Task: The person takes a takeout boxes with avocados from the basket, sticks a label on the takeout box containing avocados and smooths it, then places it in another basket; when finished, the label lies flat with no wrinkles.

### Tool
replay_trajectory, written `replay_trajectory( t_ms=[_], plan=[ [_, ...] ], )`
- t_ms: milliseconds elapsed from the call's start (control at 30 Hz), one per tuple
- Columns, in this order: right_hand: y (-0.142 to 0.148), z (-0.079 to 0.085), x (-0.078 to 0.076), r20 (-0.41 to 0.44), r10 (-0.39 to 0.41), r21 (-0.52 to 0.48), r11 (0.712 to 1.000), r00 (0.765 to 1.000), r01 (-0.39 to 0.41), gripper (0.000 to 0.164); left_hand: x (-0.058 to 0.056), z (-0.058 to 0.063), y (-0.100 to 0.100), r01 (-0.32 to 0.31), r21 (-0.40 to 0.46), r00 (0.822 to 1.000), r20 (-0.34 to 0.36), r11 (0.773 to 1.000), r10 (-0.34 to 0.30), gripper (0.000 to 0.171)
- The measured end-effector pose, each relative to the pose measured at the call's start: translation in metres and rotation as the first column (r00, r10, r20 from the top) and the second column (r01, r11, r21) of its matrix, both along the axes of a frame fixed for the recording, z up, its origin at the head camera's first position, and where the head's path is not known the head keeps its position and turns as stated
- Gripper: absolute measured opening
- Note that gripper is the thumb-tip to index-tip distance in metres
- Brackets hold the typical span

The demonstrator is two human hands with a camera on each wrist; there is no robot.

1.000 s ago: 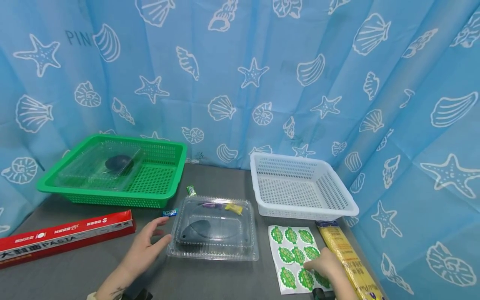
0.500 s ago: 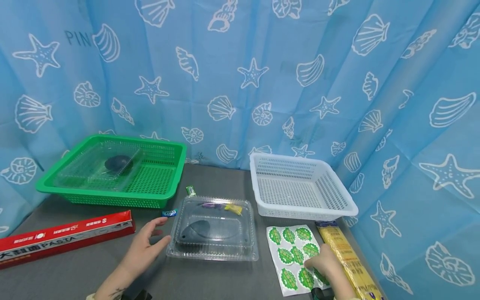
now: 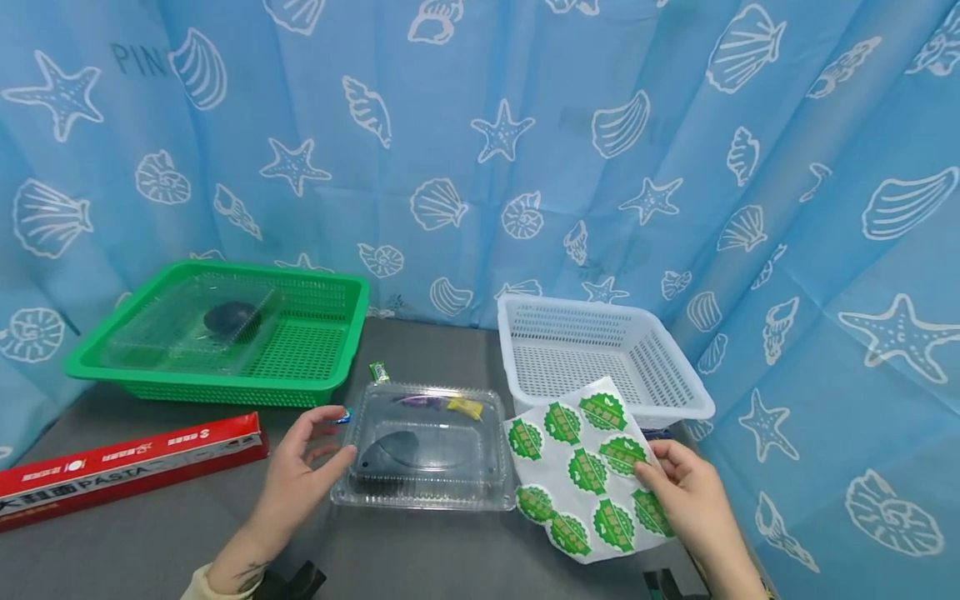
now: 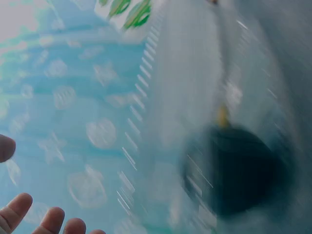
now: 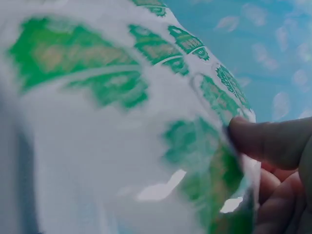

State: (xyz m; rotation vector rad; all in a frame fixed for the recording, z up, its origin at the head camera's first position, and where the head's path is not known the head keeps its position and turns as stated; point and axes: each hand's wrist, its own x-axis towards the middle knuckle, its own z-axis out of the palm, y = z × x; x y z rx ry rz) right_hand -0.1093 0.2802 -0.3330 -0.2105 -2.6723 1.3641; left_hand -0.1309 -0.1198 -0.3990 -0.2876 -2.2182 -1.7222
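Pinched by its right edge, a white sheet of round green stickers (image 3: pixel 558 492) hangs tilted above the table in my right hand (image 3: pixel 693 500). In the right wrist view the thumb (image 5: pixel 273 141) presses on the front of the sheet (image 5: pixel 112 161), with fingers behind. The sheet's left corner meets or overlaps the right edge of a closed clear plastic clamshell box (image 3: pixel 420 492). A dark oval object (image 3: pixel 388 454), a yellow-wrapped piece (image 3: pixel 467 408) and a purple one (image 3: pixel 420 402) show through its lid. Beside the box's left edge, my left hand (image 3: pixel 296 471) holds nothing, fingers spread and slightly bent.
A green basket (image 3: pixel 225 392) holding another clear box stands at the back left. A white basket (image 3: pixel 607 410) is behind the sheet. A red pasta box (image 3: pixel 127 467) lies at the left. Small green (image 3: pixel 379 372) and blue (image 3: pixel 345 416) wrapped sweets lie near the clamshell.
My right hand has taken the sticker sheet by its edge and lifted it off the table, leftward toward the clamshell. My left hand has barely moved. The head view has shifted slightly.
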Motion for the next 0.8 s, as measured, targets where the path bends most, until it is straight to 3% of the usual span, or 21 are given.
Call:
replay_trajectory(
  t_ms=[100, 167, 200, 267, 333, 367, 433, 467, 533, 600, 667, 733, 800],
  plan=[
    [-0.011, 0.015, 0.005, -0.069, 0.079, -0.11, 0.99, 0.994, -0.086, 0.026, 0.0, 0.016, 0.018, 0.096, 0.026, 0.995, -0.015, 0.995, -0.096, 0.044],
    [-0.017, 0.019, 0.005, -0.112, 0.176, -0.204, 0.959, 0.978, -0.196, 0.026, 0.0, 0.026, 0.031, 0.198, 0.059, 0.98, 0.006, 0.978, -0.198, 0.045],
    [-0.021, 0.02, 0.003, -0.122, 0.231, -0.248, 0.935, 0.965, -0.255, 0.025, -0.001, 0.03, 0.037, 0.262, 0.081, 0.964, 0.023, 0.962, -0.265, 0.046],
    [-0.029, 0.019, -0.001, -0.129, 0.338, -0.308, 0.88, 0.932, -0.361, 0.025, -0.002, 0.037, 0.049, 0.402, 0.14, 0.908, 0.067, 0.905, -0.413, 0.047],
    [-0.039, 0.015, -0.005, -0.112, 0.422, -0.32, 0.842, 0.9, -0.435, 0.025, -0.003, 0.04, 0.059, 0.515, 0.206, 0.829, 0.125, 0.832, -0.545, 0.047],
    [-0.044, 0.013, -0.008, -0.093, 0.448, -0.31, 0.836, 0.889, -0.454, 0.026, -0.004, 0.04, 0.063, 0.555, 0.229, 0.791, 0.155, 0.8, -0.592, 0.046],
    [-0.055, 0.009, -0.012, -0.064, 0.467, -0.253, 0.847, 0.882, -0.467, 0.027, -0.004, 0.037, 0.069, 0.589, 0.239, 0.748, 0.201, 0.772, -0.632, 0.042],
    [-0.06, 0.007, -0.013, -0.054, 0.466, -0.213, 0.859, 0.883, -0.466, 0.027, -0.003, 0.035, 0.07, 0.589, 0.237, 0.744, 0.214, 0.772, -0.633, 0.04],
    [-0.068, 0.003, -0.014, -0.065, 0.434, -0.122, 0.89, 0.899, -0.439, 0.029, -0.002, 0.029, 0.069, 0.563, 0.226, 0.762, 0.231, 0.795, -0.605, 0.036],
    [-0.073, -0.001, -0.012, -0.135, 0.38, 0.011, 0.924, 0.915, -0.382, 0.033, 0.001, 0.023, 0.062, 0.509, 0.211, 0.802, 0.237, 0.835, -0.549, 0.034],
    [-0.075, -0.004, -0.008, -0.235, 0.328, 0.142, 0.943, 0.915, -0.301, 0.035, 0.004, 0.019, 0.05, 0.444, 0.208, 0.838, 0.248, 0.872, -0.486, 0.035],
    [-0.076, -0.009, -0.002, -0.344, 0.327, 0.249, 0.936, 0.88, -0.25, 0.032, 0.009, 0.016, 0.035, 0.371, 0.212, 0.864, 0.277, 0.904, -0.42, 0.037],
    [-0.077, -0.015, 0.006, -0.381, 0.389, 0.338, 0.903, 0.839, -0.265, 0.023, 0.016, 0.015, 0.02, 0.309, 0.205, 0.883, 0.302, 0.929, -0.36, 0.04]
  ],
)
